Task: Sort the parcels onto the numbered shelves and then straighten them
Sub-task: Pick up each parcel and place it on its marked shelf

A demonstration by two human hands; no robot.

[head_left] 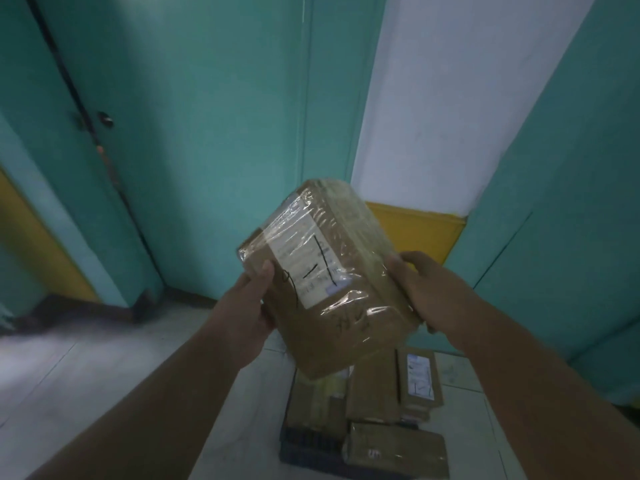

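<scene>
Hands held one brown cardboard parcel wrapped in shiny clear tape (322, 271) up in the air, in front of the person's chest. The left hand (249, 306) gripped the parcel's left side, with the thumb pressed flat on the front face next to the white paper label (304, 258). The right hand (426, 292) gripped the right edge, with the thumb on the front and the other fingers curled behind, where they could not be seen. Both hands had hold of the same parcel and nothing else.

The parcel was tilted. Its long side ran from the low end, near the person, up and away to the top. The label faced the person, with black pen marks on it. The marks were too blurry to read for sure.

Down below, right under the held parcel, more brown cardboard parcels (394, 410) lay in a dark blue plastic crate (311, 455) on the pale tiled floor (104, 375). A teal painted wall (207, 133) stood ahead. No numbered shelves could be seen.

Both hands were about as near to the parcel as each other, one on each side. The next job was probably to read the number and carry the parcel to its shelf.
</scene>
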